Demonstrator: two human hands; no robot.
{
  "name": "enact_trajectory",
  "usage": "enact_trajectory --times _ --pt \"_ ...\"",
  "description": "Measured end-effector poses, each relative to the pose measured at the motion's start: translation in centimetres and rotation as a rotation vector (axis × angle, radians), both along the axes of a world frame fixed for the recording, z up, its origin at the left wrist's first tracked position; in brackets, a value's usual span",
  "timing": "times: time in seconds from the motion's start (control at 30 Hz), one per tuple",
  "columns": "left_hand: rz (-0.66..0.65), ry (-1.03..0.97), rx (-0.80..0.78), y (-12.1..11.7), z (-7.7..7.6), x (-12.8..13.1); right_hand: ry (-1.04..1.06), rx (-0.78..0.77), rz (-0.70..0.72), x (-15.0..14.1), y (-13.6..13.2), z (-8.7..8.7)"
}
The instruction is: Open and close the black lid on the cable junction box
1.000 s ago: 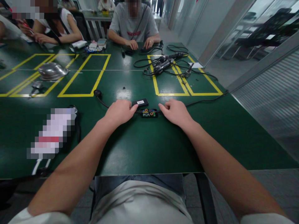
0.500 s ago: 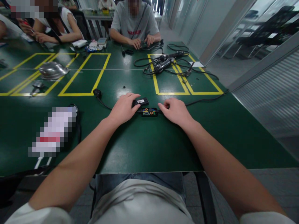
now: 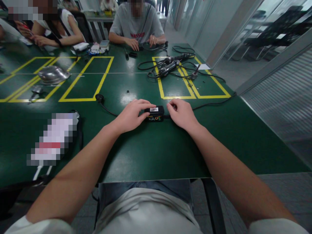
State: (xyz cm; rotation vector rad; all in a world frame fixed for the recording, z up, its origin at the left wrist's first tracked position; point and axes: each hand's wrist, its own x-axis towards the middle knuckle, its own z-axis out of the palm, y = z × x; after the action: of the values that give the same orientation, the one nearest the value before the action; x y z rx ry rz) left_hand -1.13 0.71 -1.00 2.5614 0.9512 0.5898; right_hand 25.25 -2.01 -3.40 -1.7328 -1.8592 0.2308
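My left hand [image 3: 133, 114] grips a black plastic cover with a white label [image 3: 154, 110] between thumb and fingers. The cover hangs over the back part of a small open black case with a circuit board [image 3: 155, 119]; whether the two touch, I cannot tell. Yellow parts of the board still show along the front. My right hand [image 3: 180, 112] is closed by the case's right end, at the black cable [image 3: 209, 103] that runs off to the right; its grip is partly hidden. From the left side another cable leads to a black plug [image 3: 99, 97].
A phone-like device [image 3: 53, 138] with white cords lies at left. Beyond are a metal bowl-shaped part [image 3: 53, 74], a small metal part [image 3: 36, 92], and black tools with coiled cables [image 3: 169, 67] over yellow tape outlines. Across the table a person [image 3: 137, 26] handles a cable.
My left hand has picked up the labelled cover from behind the case and brought it right, over the circuit board. My right hand has stayed nearly in place.
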Motion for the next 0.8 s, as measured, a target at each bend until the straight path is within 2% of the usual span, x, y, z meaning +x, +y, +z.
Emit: enact_trajectory --times 0.13,0.3,0.57,0.8 --pt "-0.078 0.056 -0.023 -0.01 -0.2 0.01 0.05 -0.003 0.099 -0.26 -0.02 -0.35" --pt "-0.054 0.069 -0.001 -0.41 -0.38 0.17 0.036 -0.007 0.248 -0.38 -0.19 -0.46" --pt "0.014 0.143 -0.038 -0.86 -0.04 0.62 0.044 -0.045 0.291 0.12 -0.05 -0.47" --pt "0.002 0.191 -0.038 -0.82 0.06 0.52 0.042 -0.063 0.416 0.22 -0.47 -0.51"
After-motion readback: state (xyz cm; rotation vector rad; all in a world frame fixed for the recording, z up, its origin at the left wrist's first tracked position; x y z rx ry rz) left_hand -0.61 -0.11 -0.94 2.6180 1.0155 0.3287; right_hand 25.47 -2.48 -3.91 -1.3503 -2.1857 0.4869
